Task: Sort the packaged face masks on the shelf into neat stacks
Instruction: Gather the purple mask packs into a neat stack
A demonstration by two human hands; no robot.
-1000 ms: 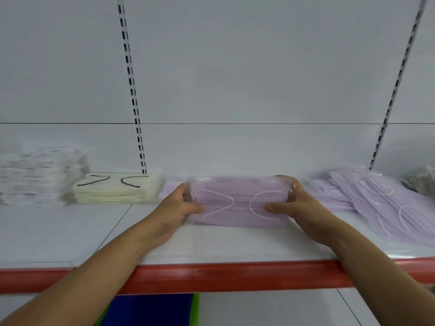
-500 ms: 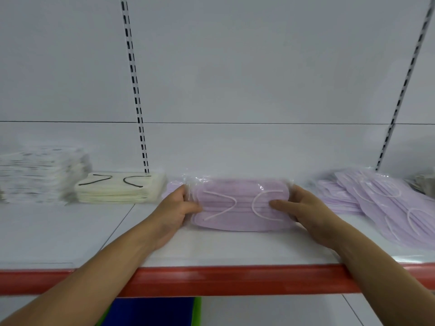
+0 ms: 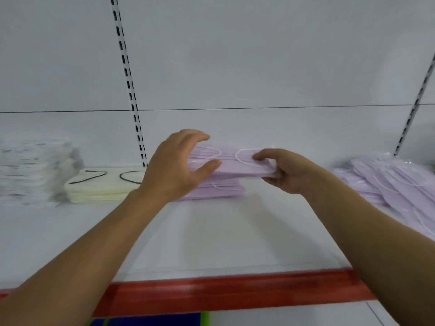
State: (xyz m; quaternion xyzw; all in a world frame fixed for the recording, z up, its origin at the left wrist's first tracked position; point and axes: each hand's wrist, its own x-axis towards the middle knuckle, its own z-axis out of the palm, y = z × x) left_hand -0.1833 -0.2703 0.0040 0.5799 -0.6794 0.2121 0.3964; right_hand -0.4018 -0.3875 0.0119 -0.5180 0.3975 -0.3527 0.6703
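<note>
Right hand (image 3: 290,171) pinches lilac pack (image 3: 242,165) — left hand (image 3: 173,169) spread.

Behind left hand (image 3: 175,165): lilac stack (image 3: 223,187) left end; white stack (image 3: 35,170) blurred, edge-cut.

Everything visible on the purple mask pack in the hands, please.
The purple mask pack is a flat bundle of lilac masks, seemingly in clear wrap, with white ear loops on top. It is held roughly level just above the purple stack on the shelf. The right hand pinches its right end, thumb on top, fingers beneath. The left hand, fingers spread, cups its left end; contact there is unclear.
</note>
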